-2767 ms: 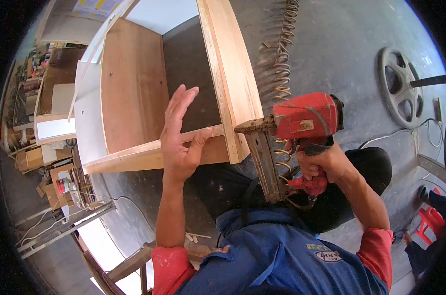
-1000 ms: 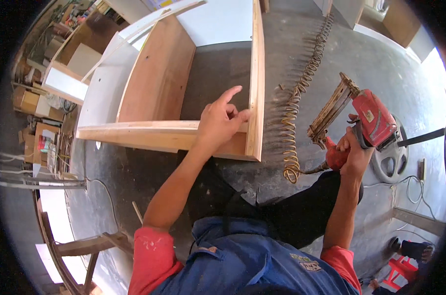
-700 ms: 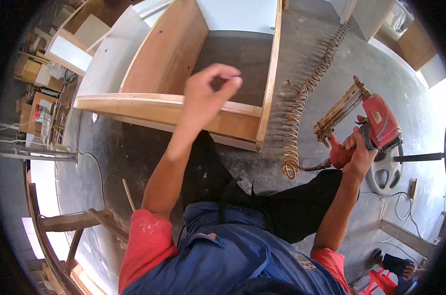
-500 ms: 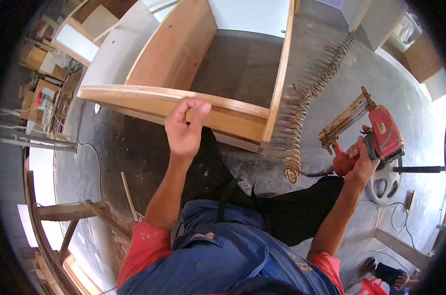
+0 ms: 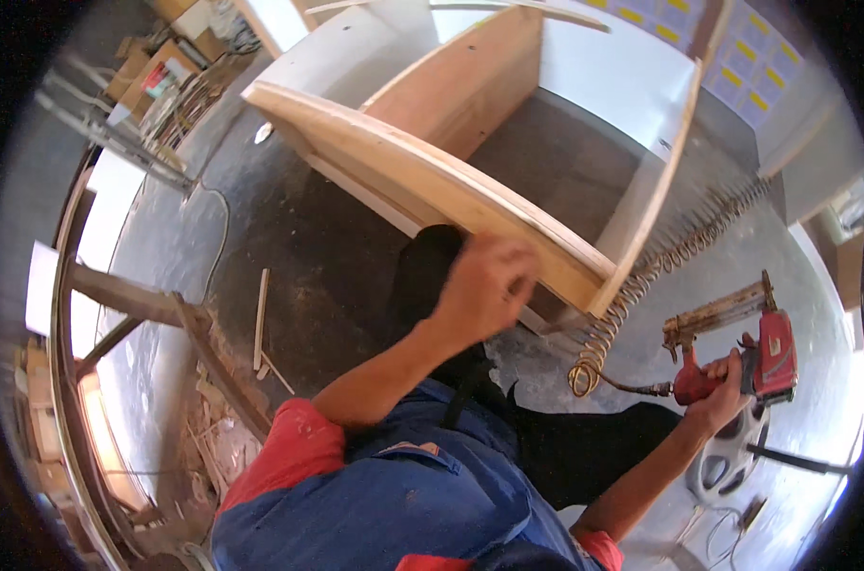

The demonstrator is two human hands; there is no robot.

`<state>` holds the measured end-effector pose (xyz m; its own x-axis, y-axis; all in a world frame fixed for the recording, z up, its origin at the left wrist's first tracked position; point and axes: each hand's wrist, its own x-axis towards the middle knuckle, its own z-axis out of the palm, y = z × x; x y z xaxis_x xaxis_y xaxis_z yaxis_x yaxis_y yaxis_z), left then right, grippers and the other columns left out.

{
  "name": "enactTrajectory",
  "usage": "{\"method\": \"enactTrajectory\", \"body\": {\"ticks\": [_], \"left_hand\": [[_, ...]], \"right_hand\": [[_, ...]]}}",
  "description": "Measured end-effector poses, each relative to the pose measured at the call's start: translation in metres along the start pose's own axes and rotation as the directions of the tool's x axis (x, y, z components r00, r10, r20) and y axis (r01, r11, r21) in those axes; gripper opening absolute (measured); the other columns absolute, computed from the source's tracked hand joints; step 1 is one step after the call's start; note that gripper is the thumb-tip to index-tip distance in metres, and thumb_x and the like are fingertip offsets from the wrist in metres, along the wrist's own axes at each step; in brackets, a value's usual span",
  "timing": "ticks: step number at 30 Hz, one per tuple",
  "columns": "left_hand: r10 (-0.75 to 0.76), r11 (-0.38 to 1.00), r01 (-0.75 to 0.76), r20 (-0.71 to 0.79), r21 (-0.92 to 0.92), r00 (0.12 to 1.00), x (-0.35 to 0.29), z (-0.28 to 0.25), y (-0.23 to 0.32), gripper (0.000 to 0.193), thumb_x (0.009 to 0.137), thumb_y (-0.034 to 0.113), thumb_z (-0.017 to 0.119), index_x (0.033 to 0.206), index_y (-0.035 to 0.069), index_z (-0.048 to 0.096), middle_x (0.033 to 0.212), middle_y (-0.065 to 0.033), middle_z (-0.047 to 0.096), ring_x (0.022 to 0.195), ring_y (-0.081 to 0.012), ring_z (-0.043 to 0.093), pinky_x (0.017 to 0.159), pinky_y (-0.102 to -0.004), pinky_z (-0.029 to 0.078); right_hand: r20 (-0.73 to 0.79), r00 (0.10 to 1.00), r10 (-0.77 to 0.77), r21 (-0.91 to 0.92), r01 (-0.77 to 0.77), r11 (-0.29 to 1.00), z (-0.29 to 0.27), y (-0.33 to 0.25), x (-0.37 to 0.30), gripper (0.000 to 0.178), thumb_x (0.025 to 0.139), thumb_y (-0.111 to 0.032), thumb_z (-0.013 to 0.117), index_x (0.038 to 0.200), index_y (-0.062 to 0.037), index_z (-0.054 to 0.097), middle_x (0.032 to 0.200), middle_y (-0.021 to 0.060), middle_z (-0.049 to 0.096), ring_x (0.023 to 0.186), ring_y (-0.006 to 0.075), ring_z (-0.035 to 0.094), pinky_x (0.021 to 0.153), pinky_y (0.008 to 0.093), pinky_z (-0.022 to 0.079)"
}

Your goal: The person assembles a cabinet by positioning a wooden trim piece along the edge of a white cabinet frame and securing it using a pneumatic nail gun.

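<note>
My left hand [image 5: 494,285], blurred by motion, is beside the front rail [image 5: 441,190] of a wooden cabinet frame. Its fingers are curled in; whatever they may hold is too small or smeared to make out. On the right, my right hand [image 5: 722,395] is wrapped round the handle of a red nail gun [image 5: 774,354]. The gun's worn metal magazine [image 5: 722,309] points up and left, apart from the frame. A coiled air hose [image 5: 589,373] runs from the gun's handle end. Inside the frame stands a brown wooden divider [image 5: 465,81].
Thin wood strips [image 5: 261,324] lie on the floor at left, near a curved wooden stand [image 5: 132,295]. A grey wheel-like base [image 5: 722,462] stands beyond my right forearm. Stacked boxes and scraps [image 5: 156,81] fill the far left. White panels [image 5: 632,67] back the frame.
My left hand has moved right along the front rail, toward the frame's near right corner. The view has turned, so the frame appears tilted. The nail gun remains in my right hand.
</note>
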<state>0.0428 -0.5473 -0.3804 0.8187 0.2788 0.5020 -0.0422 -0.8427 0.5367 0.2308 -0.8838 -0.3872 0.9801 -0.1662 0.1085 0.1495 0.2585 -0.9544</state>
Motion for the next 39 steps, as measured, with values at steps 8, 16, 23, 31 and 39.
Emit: {"method": "enactTrajectory", "body": {"ticks": [8,16,23,31,39], "left_hand": [[-0.071,0.997,0.072,-0.360,-0.009,0.930,0.005,-0.025,-0.035,0.046,0.088,0.009,0.070,0.132,-0.002,0.060,0.131,-0.0216,0.062,0.129,-0.0388,0.055,0.113,-0.0457,0.041],[-0.490,0.823,0.562,-0.603,-0.082,0.629,0.008,-0.087,-0.203,0.094,0.085,0.023,0.073,0.156,-0.009,0.020,0.161,-0.0347,0.021,0.152,-0.0435,0.023,0.126,-0.0462,0.021],[-0.604,0.792,0.386,-0.517,-0.473,0.607,0.024,-0.060,-0.208,0.102,0.092,0.035,0.073,0.157,-0.014,0.011,0.164,-0.0362,0.011,0.155,-0.0428,0.013,0.126,-0.0466,0.015],[-0.657,0.708,0.302,-0.439,-0.639,0.613,0.032,-0.063,-0.191,0.072,0.099,0.010,0.062,0.158,-0.006,0.024,0.158,-0.0230,0.037,0.142,-0.0313,0.041,0.120,-0.0418,0.031],[-0.785,0.532,0.443,-0.224,-0.721,0.578,0.039,-0.051,-0.152,0.064,0.104,0.011,0.055,0.160,0.005,0.024,0.154,-0.0144,0.041,0.138,-0.0254,0.044,0.118,-0.0399,0.032]], "right_hand": [[-0.020,0.998,0.066,0.027,-0.065,0.998,0.015,-0.009,0.001,0.022,0.096,0.000,0.063,0.118,0.0003,0.064,0.064,-0.0037,0.041,0.055,0.0094,0.037,0.055,0.0266,0.036],[-0.120,0.986,-0.119,-0.004,0.120,0.993,0.021,-0.012,-0.010,0.018,0.095,-0.004,0.067,0.080,-0.0064,0.057,0.066,-0.0005,0.047,0.059,0.0127,0.044,0.057,0.0306,0.039],[-0.355,0.854,-0.382,-0.180,0.338,0.924,0.019,-0.070,-0.024,0.023,0.095,-0.008,0.067,0.075,-0.0077,0.055,0.065,0.0009,0.047,0.057,0.0134,0.046,0.055,0.0325,0.046],[-0.334,0.827,-0.452,-0.053,0.463,0.885,0.070,-0.103,-0.054,0.035,0.100,-0.006,0.059,0.073,-0.0133,0.038,0.069,-0.0025,0.031,0.063,0.0126,0.032,0.067,0.0313,0.037],[-0.177,0.978,-0.113,-0.011,0.113,0.994,0.046,-0.032,-0.026,0.033,0.104,-0.010,0.053,0.074,-0.0127,0.039,0.069,-0.0033,0.029,0.062,0.0109,0.033,0.066,0.0303,0.036]]}}
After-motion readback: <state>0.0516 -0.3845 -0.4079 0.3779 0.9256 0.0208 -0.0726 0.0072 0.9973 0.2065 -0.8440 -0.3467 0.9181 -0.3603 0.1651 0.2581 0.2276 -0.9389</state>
